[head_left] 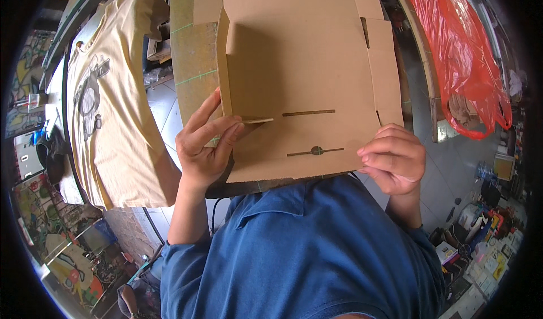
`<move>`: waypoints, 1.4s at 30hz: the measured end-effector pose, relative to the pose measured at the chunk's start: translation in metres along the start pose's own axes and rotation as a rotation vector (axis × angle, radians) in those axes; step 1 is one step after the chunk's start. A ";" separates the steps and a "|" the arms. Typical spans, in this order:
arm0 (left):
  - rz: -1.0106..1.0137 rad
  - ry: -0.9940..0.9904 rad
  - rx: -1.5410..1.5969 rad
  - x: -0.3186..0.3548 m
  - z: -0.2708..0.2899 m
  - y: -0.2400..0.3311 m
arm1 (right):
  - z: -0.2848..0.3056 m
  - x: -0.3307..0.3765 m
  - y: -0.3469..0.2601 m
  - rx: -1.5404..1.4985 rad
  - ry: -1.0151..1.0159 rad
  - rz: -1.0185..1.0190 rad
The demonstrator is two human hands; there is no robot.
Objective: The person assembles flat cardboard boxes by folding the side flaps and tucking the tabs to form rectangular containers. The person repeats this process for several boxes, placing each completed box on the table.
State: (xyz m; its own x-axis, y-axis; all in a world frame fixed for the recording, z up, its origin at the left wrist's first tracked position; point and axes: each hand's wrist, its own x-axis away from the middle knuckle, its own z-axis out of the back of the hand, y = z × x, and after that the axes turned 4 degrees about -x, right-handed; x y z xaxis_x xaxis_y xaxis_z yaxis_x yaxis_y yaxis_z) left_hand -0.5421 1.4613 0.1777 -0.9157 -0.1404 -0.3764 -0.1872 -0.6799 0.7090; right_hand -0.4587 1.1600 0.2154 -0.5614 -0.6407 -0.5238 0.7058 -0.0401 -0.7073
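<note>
A partly folded brown cardboard box (317, 64) lies in front of me, its inner side up. Its left side wall (223, 64) stands upright, and a small end tab (258, 120) is bent inward from it. My left hand (202, 146) grips that wall near the tab, thumb and fingers on either side of the board. At the near right corner, my right hand (395, 159) pinches the box edge with curled fingers. The right side flap (387, 78) lies nearly flat. Two slits cross the near part, the nearer slit (315, 150) having a round hole in its middle.
A worn board with green lines (195, 58) lies beneath the box. To the left, a cream T-shirt (121, 109) with a dark print is spread over a narrow platen. A red plastic bag (461, 53) hangs at the right. Clutter (481, 251) covers the lower right.
</note>
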 end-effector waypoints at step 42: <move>-0.131 -0.087 -0.150 0.009 -0.005 -0.017 | 0.049 0.059 0.039 0.062 0.166 -0.422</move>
State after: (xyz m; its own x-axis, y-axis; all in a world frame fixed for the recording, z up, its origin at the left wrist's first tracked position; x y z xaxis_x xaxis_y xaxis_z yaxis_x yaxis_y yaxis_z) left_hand -0.5452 1.4674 0.1594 -0.9155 0.0143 -0.4021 -0.2574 -0.7889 0.5581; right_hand -0.4434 1.0827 0.1806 -0.8636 -0.4269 -0.2683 0.4219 -0.3207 -0.8480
